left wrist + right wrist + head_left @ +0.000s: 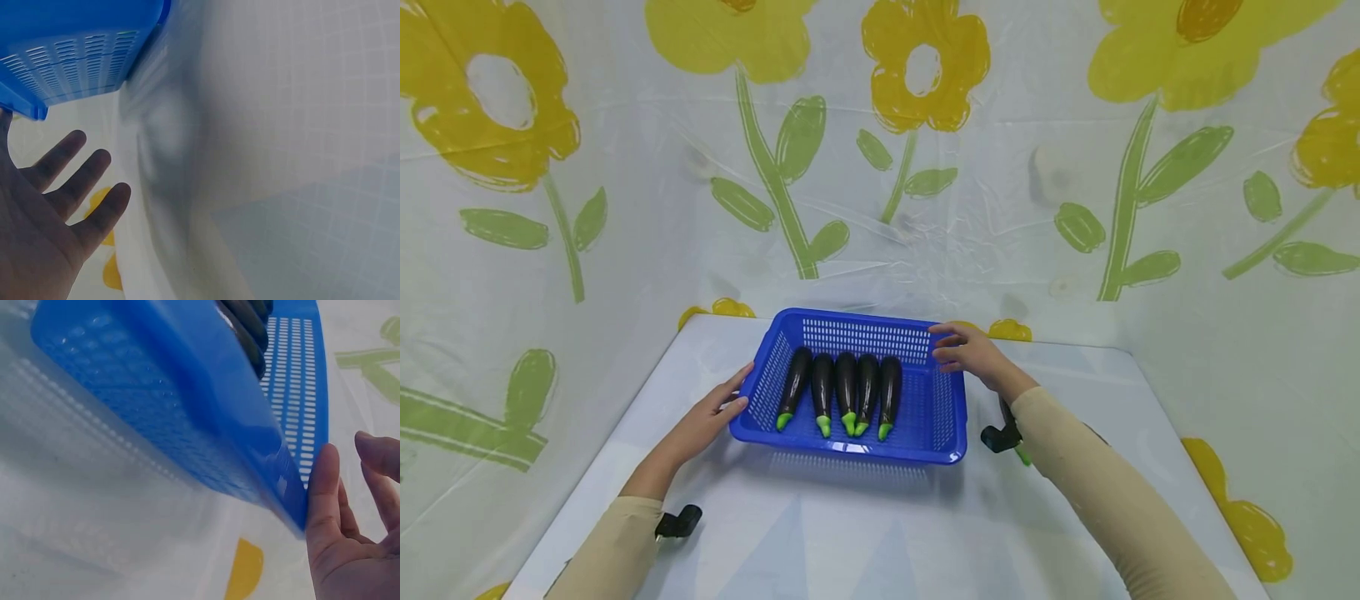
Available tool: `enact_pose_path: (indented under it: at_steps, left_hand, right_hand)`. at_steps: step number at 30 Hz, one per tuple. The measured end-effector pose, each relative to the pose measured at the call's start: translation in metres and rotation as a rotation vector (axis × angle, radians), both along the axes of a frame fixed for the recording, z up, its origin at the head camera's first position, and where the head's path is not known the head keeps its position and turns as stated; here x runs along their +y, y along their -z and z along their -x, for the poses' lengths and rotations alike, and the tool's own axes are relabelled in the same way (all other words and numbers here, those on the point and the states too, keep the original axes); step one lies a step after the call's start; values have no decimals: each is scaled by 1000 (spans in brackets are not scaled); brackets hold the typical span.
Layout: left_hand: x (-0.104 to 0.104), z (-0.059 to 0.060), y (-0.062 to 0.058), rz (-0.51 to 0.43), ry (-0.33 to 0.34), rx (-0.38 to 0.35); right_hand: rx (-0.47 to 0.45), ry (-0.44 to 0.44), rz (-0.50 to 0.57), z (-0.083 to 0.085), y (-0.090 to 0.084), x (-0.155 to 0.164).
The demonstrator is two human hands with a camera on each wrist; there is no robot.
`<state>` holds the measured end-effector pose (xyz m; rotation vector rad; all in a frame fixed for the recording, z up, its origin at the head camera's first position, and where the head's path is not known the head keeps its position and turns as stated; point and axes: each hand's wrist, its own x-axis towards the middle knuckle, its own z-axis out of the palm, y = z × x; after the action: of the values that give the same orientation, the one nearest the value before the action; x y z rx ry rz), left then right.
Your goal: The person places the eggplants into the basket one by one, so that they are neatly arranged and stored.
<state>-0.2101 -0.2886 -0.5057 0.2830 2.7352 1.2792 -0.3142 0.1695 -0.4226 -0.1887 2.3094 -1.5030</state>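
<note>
A blue slotted plastic basket [850, 451] stands on the white table and holds several dark purple eggplants [847, 390] side by side, green stems toward me. My left hand [718, 412] is at the basket's near left corner, fingers straight and spread. The left wrist view shows that hand [50, 206] just below the basket [75, 56]. My right hand [970, 354] rests at the far right corner. In the right wrist view its thumb [322, 494] lies against the basket's rim [294, 512], the other fingers extended, and the eggplants [247, 331] show inside.
The table [850, 533] has a pale cover, and its edges run close on both sides. Flower-printed plastic sheeting [925, 167] hangs behind and around it. A dark thing with a green tip [1022, 455] shows partly under my right forearm, beside the basket.
</note>
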Motion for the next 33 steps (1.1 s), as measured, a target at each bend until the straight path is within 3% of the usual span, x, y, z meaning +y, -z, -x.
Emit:
enact_pose_path:
  at_steps: [13, 33]
  left_hand:
    - [-1, 1, 1, -5, 2, 3]
    - [0, 2, 1, 3, -8, -9]
  right_hand:
    - [6, 79, -30, -3, 1, 17]
    - [-2, 157, -76, -5, 17, 53]
